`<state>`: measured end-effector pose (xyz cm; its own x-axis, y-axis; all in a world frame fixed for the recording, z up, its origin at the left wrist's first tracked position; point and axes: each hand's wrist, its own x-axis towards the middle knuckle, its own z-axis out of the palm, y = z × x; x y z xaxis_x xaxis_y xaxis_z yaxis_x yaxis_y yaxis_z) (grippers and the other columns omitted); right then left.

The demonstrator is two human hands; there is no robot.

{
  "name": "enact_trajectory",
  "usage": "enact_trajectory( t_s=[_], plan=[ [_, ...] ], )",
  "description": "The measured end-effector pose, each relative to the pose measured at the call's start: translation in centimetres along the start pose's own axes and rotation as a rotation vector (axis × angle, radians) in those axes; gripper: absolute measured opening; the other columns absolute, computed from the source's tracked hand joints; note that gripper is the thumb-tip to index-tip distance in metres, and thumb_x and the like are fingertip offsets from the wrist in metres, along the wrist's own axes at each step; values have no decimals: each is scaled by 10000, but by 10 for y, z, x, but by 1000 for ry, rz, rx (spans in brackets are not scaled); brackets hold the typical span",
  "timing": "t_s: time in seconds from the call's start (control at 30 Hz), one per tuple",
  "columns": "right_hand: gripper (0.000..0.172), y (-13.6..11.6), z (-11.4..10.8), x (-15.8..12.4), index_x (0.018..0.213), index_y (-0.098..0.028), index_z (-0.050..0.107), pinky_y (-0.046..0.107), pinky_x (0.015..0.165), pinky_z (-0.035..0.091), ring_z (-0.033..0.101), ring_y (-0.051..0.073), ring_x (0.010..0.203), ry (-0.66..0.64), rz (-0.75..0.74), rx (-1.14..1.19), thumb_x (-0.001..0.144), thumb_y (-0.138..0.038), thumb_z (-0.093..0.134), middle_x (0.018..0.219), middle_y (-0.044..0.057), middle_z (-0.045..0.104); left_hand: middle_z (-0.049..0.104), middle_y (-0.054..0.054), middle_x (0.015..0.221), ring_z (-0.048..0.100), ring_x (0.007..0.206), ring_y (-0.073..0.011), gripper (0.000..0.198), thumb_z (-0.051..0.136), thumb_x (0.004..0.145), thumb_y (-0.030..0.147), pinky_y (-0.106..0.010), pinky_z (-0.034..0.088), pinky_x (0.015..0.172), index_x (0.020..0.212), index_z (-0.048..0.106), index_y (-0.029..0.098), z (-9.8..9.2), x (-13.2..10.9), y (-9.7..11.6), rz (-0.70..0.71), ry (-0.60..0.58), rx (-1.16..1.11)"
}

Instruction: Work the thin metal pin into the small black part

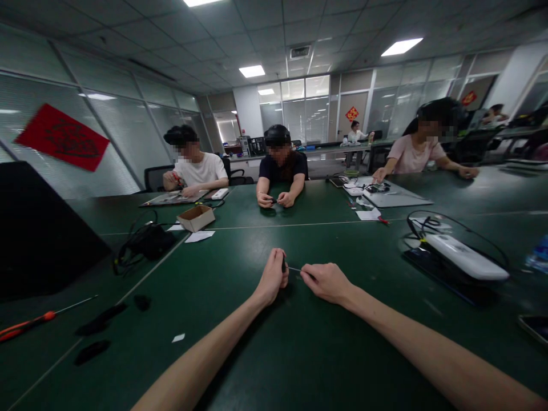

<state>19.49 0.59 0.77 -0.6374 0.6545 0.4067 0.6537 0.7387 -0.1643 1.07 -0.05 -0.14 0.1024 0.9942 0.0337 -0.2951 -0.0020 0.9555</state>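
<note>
Seemingly mid-work, holding thin shaft [294,269] toward dark piece [283,264].
Gripping piece in curled left hand [273,274], shaft in pinched right hand [329,281], front-right of cardboard box [197,219]; unable to tell finished steps from remaining.

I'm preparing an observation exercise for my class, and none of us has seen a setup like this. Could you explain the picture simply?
There is no machine here: a person works with two bare hands. The single picture comes from a camera worn on that person's head, looking forward and down, so the forearms enter from the bottom.

The left hand holds a small dark object. The right hand grips something with a thin metal shaft that points toward it; the rest is hidden by the fingers.

On the green table lie an orange-and-black screwdriver, an open cardboard box and a white device. Across it sits a person in a dark top, also using both hands.
</note>
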Motion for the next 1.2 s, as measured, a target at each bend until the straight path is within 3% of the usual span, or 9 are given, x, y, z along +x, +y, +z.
enact_trajectory(
  t_s=[0.43, 1.2],
  plan=[
    [365, -2, -3, -1, 912, -189, 609, 208, 575, 338, 537, 99, 593, -19, -12, -16, 956, -361, 290, 718, 24, 628, 332, 64, 598, 256, 409, -41, 368, 395, 841, 581, -140, 159, 366, 885, 380, 216, 1, -3, 0, 26, -11, 47],
    [387, -8, -1, -2, 910, -203, 585, 216, 556, 333, 566, 119, 599, -41, 150, -79, 966, -403, 259, 727, 35, 632, 347, 56, 575, 284, 403, -56, 396, 385, 832, 603, -158, 233, 348, 813, 382, 208, 3, 4, -6, 67, 86, 168]
  ],
)
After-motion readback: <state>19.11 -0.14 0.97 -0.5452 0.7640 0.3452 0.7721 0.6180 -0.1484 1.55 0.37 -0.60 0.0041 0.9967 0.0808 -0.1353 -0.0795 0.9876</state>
